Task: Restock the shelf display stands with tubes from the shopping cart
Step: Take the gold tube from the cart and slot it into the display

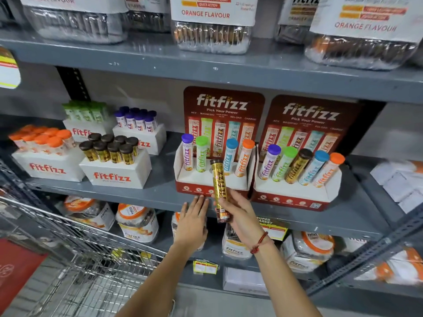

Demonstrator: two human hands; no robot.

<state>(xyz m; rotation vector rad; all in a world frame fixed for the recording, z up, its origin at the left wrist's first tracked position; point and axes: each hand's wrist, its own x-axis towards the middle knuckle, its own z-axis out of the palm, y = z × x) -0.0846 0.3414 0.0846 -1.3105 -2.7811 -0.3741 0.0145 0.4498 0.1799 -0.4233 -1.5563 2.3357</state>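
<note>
My right hand (238, 213) grips a gold tube with a brown cap (219, 179), held nearly upright in front of the left red display stand (194, 188). That stand holds purple, green, blue and orange capped tubes, with an open gap in its middle slot behind the gold tube. The right display stand (295, 197) holds a full row of tubes, a gold one among them. My left hand (193, 219) is flat with fingers together, its fingertips at the shelf edge below the left stand. The wire shopping cart (75, 259) stands at the lower left.
White boxes of orange (43, 139), brown (109, 147), purple and green capped tubes sit on the same grey shelf (160, 197) to the left. Clear jars fill the shelf above and the shelf below. Price tags hang on the shelf edges.
</note>
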